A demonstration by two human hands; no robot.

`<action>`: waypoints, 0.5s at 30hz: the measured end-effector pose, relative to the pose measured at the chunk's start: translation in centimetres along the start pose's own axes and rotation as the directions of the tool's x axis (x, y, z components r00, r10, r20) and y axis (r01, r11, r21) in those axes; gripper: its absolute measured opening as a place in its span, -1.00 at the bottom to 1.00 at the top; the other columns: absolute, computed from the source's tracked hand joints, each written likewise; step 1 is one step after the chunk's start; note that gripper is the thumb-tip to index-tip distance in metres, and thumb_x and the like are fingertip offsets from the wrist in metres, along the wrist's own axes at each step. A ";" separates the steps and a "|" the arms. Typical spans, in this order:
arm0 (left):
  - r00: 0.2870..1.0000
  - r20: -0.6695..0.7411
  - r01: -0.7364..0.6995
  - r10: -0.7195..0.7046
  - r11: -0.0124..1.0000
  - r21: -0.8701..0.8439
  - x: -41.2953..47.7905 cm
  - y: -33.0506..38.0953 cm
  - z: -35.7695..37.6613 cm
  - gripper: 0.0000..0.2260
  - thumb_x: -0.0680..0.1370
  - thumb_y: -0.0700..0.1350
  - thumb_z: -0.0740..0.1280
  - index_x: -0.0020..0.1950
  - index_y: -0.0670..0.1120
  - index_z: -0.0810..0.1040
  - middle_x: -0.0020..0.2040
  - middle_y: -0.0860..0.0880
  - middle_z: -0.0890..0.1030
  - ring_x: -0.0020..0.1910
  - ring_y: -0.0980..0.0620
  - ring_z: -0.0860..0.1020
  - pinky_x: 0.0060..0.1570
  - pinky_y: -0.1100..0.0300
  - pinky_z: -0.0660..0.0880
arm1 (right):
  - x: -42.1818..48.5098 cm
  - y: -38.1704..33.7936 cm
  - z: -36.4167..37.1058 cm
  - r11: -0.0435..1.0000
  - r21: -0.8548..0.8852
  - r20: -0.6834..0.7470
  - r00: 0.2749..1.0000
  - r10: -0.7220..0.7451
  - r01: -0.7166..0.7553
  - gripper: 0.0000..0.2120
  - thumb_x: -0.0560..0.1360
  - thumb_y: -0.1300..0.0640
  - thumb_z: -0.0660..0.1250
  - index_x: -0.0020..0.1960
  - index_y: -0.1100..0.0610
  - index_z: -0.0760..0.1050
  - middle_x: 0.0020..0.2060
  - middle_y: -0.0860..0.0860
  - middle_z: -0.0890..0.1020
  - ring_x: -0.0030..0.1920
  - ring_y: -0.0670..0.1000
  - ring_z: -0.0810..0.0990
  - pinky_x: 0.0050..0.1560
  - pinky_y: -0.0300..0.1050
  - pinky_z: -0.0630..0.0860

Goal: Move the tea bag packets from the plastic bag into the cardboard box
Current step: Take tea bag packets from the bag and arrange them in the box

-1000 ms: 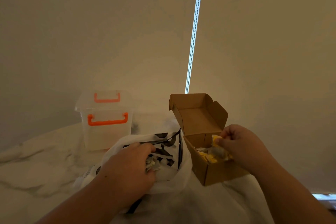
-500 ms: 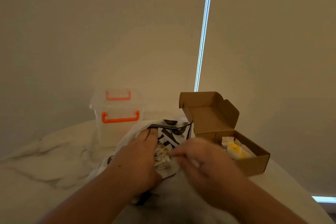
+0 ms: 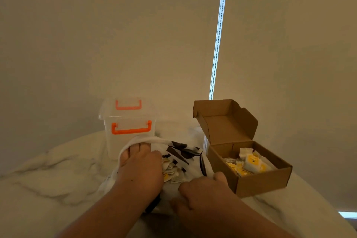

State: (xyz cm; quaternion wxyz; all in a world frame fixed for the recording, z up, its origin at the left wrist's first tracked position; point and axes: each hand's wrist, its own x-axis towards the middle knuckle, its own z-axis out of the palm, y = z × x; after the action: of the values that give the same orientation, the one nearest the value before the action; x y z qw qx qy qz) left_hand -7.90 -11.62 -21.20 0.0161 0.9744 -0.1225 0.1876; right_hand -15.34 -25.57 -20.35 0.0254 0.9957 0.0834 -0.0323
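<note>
Left hand (image 3: 139, 168) spreads the plastic bag (image 3: 181, 152); we cannot tell the right hand's (image 3: 204, 191) grip. Packets (image 3: 172, 172) may spill beside the box (image 3: 257, 179).

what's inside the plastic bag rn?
A loose heap of tea bag packets shows in the mouth of the plastic bag. The left hand is pushed inside and the right hand rests on the near edge; anything under them is hidden.
</note>
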 end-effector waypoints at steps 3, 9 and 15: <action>0.999 0.002 0.039 -0.040 0.999 0.036 0.1 -0.6 0.3 -0.71 0.56 0.08 0.20 0.26 0.12 0.51 0.36 -0.01 0.34 0.40 -0.09 0.21 0.43 -0.04 0.08 | 0.0 -0.3 0.3 1.000 0.002 -0.013 1.000 -0.018 0.018 -0.66 0.60 -0.24 0.03 0.02 0.00 0.39 -0.08 0.01 0.46 0.07 0.06 0.46 0.24 0.12 0.09; 0.999 0.001 0.032 -0.032 0.999 0.022 0.8 -1.5 0.4 -0.70 0.56 0.07 0.20 0.25 0.10 0.55 0.33 0.06 0.44 0.34 0.00 0.31 0.38 0.06 0.19 | -0.1 -0.2 0.1 0.999 0.020 -0.027 0.999 -0.026 0.027 -0.63 0.59 -0.25 0.05 0.03 0.01 0.42 -0.07 -0.02 0.50 0.13 0.06 0.50 0.24 0.10 0.11; 0.994 0.107 -0.041 0.036 0.998 0.045 1.2 -1.9 0.7 -0.79 0.62 0.00 0.12 0.14 0.17 0.50 -0.01 0.07 0.45 0.20 0.06 0.46 0.06 0.17 0.26 | 0.0 0.5 0.1 0.994 0.106 -0.042 0.999 0.033 -0.028 -0.53 0.57 -0.29 0.04 0.20 -0.01 0.50 0.10 0.00 0.59 0.15 0.04 0.50 0.26 0.07 0.11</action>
State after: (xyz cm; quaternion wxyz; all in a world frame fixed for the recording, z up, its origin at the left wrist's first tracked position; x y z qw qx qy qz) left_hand -6.11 -10.13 -21.33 -0.0172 0.9806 -0.1373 0.1387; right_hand -15.29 -26.12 -20.45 -0.0286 0.9972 0.0668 -0.0148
